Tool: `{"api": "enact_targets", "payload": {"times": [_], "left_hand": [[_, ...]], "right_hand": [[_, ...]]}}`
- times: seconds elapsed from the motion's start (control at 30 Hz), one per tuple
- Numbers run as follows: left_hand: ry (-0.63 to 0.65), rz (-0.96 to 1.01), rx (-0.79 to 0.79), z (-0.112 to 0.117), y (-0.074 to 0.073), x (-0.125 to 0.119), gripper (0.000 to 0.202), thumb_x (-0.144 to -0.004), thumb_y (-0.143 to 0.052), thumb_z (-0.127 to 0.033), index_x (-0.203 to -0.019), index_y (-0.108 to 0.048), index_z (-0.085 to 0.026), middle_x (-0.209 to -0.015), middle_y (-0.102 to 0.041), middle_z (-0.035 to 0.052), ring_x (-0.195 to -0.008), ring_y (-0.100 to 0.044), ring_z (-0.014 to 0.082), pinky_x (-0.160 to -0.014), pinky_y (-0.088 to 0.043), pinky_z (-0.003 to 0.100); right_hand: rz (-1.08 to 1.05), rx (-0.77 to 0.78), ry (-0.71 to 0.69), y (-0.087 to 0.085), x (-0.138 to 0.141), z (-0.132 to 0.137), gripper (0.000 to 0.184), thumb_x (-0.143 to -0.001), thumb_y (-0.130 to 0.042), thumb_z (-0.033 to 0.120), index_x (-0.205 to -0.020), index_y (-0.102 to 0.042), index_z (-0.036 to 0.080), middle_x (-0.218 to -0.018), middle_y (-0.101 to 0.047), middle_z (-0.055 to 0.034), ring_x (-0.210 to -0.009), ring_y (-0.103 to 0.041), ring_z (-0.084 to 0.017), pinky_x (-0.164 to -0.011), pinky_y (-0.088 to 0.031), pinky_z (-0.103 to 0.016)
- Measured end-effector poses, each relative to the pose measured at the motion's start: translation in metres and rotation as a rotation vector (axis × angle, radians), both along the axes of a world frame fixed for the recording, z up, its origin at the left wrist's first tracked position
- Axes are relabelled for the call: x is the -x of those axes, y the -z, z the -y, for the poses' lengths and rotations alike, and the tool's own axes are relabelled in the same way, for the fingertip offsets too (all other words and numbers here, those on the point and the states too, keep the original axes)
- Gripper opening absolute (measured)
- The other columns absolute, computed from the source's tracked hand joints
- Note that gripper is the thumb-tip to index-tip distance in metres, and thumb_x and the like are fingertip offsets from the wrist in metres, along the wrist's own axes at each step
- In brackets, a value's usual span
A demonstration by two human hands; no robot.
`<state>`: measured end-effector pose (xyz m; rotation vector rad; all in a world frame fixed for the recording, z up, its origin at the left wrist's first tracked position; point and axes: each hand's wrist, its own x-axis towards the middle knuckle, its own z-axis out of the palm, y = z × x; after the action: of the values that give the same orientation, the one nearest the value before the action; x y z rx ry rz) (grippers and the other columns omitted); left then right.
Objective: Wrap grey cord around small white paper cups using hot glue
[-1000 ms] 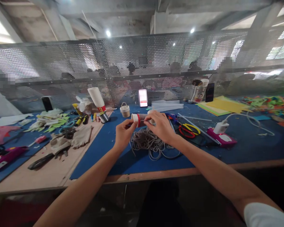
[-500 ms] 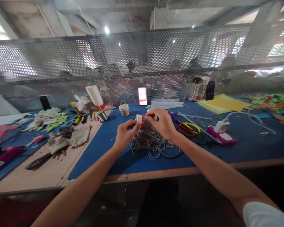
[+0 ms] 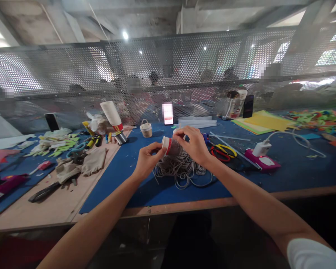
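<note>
A small paper cup [image 3: 171,145] with a red band, partly wrapped in grey cord, is held up over the blue mat [image 3: 296,168]. My right hand [image 3: 194,146] grips its far end from above. My left hand [image 3: 148,160] pinches the cord against the cup's near rim. A loose heap of grey cord [image 3: 180,170] lies on the mat right under both hands.
Scissors [image 3: 222,152] with red and yellow handles lie right of the cord, beside a pink box with a white charger [image 3: 261,157]. A small cord-covered basket [image 3: 146,129], a phone [image 3: 167,113], a stack of white cups [image 3: 112,116], gloves [image 3: 84,164] and pliers [image 3: 43,192] lie left. Perforated metal screen behind.
Both hands turned the cup: it lay sideways a second ago and now tilts with its open rim toward the left hand. The hands stayed over the cord heap.
</note>
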<state>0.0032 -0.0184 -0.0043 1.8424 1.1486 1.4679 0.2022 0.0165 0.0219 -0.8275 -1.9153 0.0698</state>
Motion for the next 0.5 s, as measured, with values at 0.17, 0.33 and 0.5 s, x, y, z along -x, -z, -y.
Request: {"api": "enact_targets", "payload": {"times": [0.17,0.33,0.5], "left_hand": [[0.014,-0.004,0.005,0.0006,0.0002,0.0011,0.020,-0.085,-0.066,-0.034,-0.081,-0.072,-0.016,-0.075,-0.065,0.0016,-0.066,-0.053,0.0133,-0.064,-0.041,0.025],[0.040,-0.010,0.015,0.0011,-0.0001,0.0019,0.019,-0.086,-0.066,-0.033,-0.082,-0.071,-0.015,-0.076,-0.064,0.0009,-0.068,-0.053,0.0126,-0.065,-0.041,0.024],[0.068,-0.002,0.010,0.0012,-0.0005,0.0026,0.018,-0.087,-0.066,-0.032,-0.081,-0.071,-0.015,-0.076,-0.062,0.0002,-0.069,-0.052,0.0119,-0.066,-0.039,0.024]], "right_hand": [[0.002,-0.004,-0.002,-0.0005,-0.0008,-0.0016,0.007,-0.095,-0.062,0.028,-0.091,-0.067,0.025,-0.089,-0.070,0.0004,-0.090,-0.063,-0.017,-0.092,-0.039,-0.036],[-0.011,-0.003,-0.014,-0.0008,-0.0017,-0.0028,0.005,-0.094,-0.063,0.025,-0.092,-0.068,0.025,-0.089,-0.070,-0.0007,-0.091,-0.063,-0.018,-0.092,-0.039,-0.036],[-0.013,0.018,-0.021,0.0000,-0.0026,-0.0053,0.005,-0.093,-0.064,0.025,-0.091,-0.068,0.025,-0.089,-0.070,-0.0013,-0.089,-0.064,-0.018,-0.089,-0.040,-0.036]]}}
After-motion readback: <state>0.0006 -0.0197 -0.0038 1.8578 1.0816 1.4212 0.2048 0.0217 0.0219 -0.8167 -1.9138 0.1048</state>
